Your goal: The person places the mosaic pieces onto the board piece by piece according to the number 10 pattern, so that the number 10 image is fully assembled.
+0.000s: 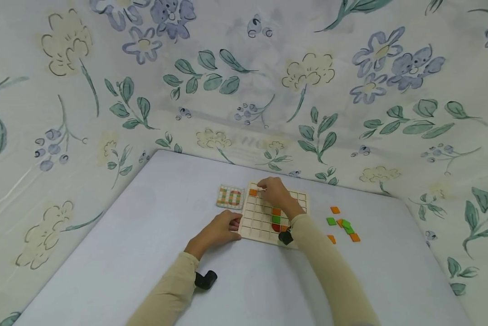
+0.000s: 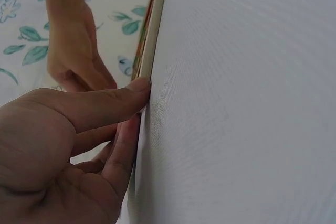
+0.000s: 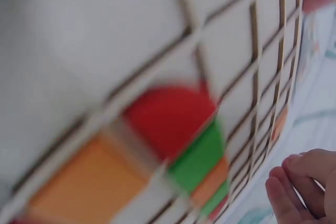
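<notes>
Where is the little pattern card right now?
In the head view, the pattern card lies on the table, immediately left of the grid board and just beyond the left hand.

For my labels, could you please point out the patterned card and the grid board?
Patterned card (image 1: 230,197): head view, middle of its face.
Grid board (image 1: 257,220): head view, bare left part.

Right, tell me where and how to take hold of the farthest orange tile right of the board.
Probably best to pinch the orange tile by two opposite edges, coming from above: it lies flat and apart from the other loose tiles, so its edges look free.
</notes>
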`<control>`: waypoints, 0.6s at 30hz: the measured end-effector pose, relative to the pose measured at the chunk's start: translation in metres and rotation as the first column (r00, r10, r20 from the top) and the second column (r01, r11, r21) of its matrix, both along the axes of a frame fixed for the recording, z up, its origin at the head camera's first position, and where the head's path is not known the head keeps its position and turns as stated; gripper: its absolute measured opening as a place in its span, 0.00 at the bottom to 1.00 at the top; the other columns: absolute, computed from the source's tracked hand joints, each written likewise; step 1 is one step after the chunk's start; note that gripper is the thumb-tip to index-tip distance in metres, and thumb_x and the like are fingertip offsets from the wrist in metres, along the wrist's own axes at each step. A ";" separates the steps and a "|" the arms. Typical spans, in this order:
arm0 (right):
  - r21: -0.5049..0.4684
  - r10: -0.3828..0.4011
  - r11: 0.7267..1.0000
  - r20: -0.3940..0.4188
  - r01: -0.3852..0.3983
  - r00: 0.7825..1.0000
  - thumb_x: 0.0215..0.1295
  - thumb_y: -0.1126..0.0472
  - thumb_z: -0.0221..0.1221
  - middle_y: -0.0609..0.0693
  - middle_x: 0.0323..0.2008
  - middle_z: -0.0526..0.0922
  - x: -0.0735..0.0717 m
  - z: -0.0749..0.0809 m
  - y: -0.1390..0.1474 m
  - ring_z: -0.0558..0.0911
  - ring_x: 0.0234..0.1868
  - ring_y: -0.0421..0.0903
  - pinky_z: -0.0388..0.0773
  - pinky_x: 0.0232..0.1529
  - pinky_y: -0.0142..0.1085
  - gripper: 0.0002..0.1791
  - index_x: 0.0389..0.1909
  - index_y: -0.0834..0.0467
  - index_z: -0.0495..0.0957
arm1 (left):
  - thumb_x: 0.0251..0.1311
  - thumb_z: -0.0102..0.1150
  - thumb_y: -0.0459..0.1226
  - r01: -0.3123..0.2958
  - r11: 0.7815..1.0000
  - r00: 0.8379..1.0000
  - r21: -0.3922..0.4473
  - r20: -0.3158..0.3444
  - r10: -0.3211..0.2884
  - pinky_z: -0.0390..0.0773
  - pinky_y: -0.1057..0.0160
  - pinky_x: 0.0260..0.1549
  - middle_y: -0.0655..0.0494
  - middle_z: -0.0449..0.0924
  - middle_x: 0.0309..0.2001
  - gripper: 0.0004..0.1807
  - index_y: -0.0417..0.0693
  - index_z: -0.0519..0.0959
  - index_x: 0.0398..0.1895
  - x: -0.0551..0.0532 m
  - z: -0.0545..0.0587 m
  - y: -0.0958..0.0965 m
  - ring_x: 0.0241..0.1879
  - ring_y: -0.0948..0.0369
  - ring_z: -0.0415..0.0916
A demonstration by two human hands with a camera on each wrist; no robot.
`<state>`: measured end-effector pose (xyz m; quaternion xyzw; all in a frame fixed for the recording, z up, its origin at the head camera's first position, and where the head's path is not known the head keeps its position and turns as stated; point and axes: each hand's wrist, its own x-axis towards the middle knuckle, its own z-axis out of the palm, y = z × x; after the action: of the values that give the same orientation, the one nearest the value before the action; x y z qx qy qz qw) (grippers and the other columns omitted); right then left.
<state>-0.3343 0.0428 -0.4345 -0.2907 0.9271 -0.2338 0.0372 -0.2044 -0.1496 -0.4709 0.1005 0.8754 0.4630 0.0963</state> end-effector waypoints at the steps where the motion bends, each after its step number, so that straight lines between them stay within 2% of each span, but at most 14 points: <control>1: -0.006 -0.012 1.000 -0.006 0.012 1.000 0.67 0.71 0.55 0.59 0.53 0.81 -0.001 0.000 0.008 0.79 0.55 0.56 0.80 0.54 0.48 0.16 0.54 0.65 0.80 | 0.47 0.72 0.23 0.001 1.000 1.000 0.000 0.001 -0.001 0.81 0.71 0.42 0.50 0.71 0.42 0.35 0.27 0.70 0.61 0.000 -0.001 0.000 0.42 0.59 0.74; 4: -0.019 -0.055 0.998 -0.021 0.054 0.998 0.66 0.72 0.54 0.60 0.53 0.81 -0.004 0.000 0.036 0.79 0.54 0.57 0.80 0.55 0.50 0.16 0.54 0.66 0.80 | 0.47 0.72 0.23 -0.004 1.000 1.000 -0.007 0.008 0.004 0.81 0.71 0.42 0.51 0.70 0.42 0.35 0.28 0.71 0.62 -0.001 -0.002 0.001 0.43 0.59 0.74; 6: -0.015 -0.113 0.994 -0.009 0.112 0.994 0.66 0.71 0.55 0.60 0.52 0.82 -0.004 -0.001 0.055 0.79 0.54 0.57 0.79 0.55 0.50 0.16 0.53 0.66 0.81 | 0.48 0.72 0.23 -0.006 1.000 1.000 -0.013 0.010 0.006 0.81 0.71 0.42 0.51 0.70 0.42 0.35 0.29 0.71 0.62 -0.001 -0.003 0.001 0.43 0.59 0.73; 12: 0.044 -0.227 0.973 -0.029 0.228 0.974 0.63 0.69 0.58 0.61 0.46 0.83 0.000 -0.002 0.114 0.81 0.48 0.57 0.81 0.51 0.50 0.14 0.48 0.68 0.82 | 0.49 0.71 0.24 -0.012 1.000 1.000 -0.004 0.026 0.012 0.81 0.70 0.43 0.51 0.70 0.44 0.35 0.29 0.69 0.63 -0.001 -0.001 0.003 0.44 0.59 0.74; 18: 0.090 -0.354 0.933 0.067 0.347 0.933 0.64 0.67 0.57 0.62 0.48 0.81 0.010 0.007 0.171 0.79 0.50 0.57 0.80 0.52 0.50 0.16 0.50 0.68 0.80 | 0.49 0.71 0.24 -0.017 1.000 1.000 -0.017 0.024 0.018 0.81 0.69 0.44 0.50 0.70 0.44 0.35 0.29 0.69 0.63 -0.001 0.003 0.005 0.44 0.58 0.74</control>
<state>-0.3244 0.2133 -0.4273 -0.1093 0.9700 -0.2126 0.0440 -0.2055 -0.1451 -0.4683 0.0864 0.8788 0.4577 0.1038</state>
